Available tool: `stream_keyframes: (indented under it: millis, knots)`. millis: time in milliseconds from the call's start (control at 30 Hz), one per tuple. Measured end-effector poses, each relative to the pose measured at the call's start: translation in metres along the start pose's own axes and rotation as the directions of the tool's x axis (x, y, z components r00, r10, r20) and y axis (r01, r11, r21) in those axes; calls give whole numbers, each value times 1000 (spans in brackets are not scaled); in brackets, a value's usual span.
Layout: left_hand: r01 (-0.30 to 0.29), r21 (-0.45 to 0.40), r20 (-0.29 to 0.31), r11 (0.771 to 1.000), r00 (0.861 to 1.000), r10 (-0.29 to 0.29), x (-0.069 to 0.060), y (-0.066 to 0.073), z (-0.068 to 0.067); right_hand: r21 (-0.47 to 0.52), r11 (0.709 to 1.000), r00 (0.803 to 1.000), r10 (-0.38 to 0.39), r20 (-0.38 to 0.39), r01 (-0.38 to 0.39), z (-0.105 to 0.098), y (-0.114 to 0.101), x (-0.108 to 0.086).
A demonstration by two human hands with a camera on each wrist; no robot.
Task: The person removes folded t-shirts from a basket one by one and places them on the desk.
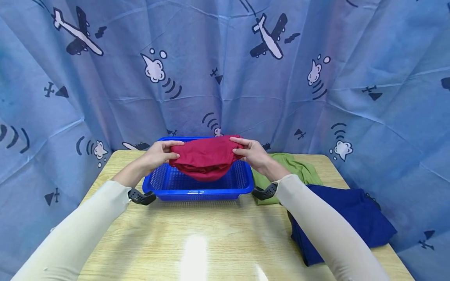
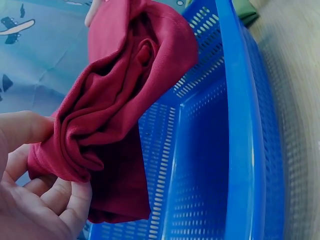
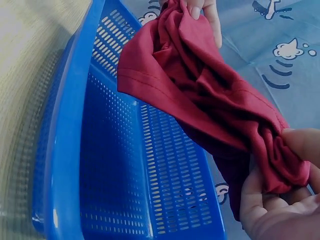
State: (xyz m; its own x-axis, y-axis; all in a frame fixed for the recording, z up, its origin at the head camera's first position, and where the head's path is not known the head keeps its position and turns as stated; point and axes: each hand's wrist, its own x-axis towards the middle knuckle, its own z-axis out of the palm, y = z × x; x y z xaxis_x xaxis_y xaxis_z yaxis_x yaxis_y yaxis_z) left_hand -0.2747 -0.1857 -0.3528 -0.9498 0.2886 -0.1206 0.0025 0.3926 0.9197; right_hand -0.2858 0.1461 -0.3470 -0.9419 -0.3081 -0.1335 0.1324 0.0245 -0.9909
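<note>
A folded red cloth garment (image 1: pixel 207 154) is held up over a blue plastic basket (image 1: pixel 200 192). At its left end my left hand (image 1: pixel 159 154) pinches the layers between thumb and fingers. My right hand (image 1: pixel 254 156) grips the opposite end the same way. In the left wrist view the bunched folds of the red garment (image 2: pixel 105 100) hang over the basket's perforated wall. The right wrist view shows the garment's stitched hem (image 3: pixel 145 85) drooping between the hands. The part of the basket floor that shows has nothing on it; the rest is hidden by the cloth.
Right of the basket lies a green cloth (image 1: pixel 299 168) on the wooden table (image 1: pixel 158 242). A dark blue folded garment (image 1: pixel 355 214) sits nearer, partly under my right forearm and reaching the table's right edge. A blue patterned curtain (image 1: pixel 225 78) hangs behind the table.
</note>
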Motion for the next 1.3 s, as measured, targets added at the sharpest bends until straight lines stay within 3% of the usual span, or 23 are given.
stream_keyframes:
  millis: [333, 467, 900, 1300]
  knots:
    - [-27, 8, 8, 1000, 1000, 27, -1, 13, 6, -25, 1000, 1000, -13, 8, 13, -11, -11, -12]
    - [-27, -29, 16, 999, 999, 28, -1, 19, 9, -37, 999, 1000, -24, 20, 24, -18, -14, -16]
    - [-14, -69, 40, 997, 999, 17, -4, 39, 31, -79, 996, 998, -41, 40, 44, -41, -21, -36]
    - [-39, -87, 80, 995, 996, 46, -2, 53, 46, -79, 995, 997, -64, 38, 67, -62, -27, -55]
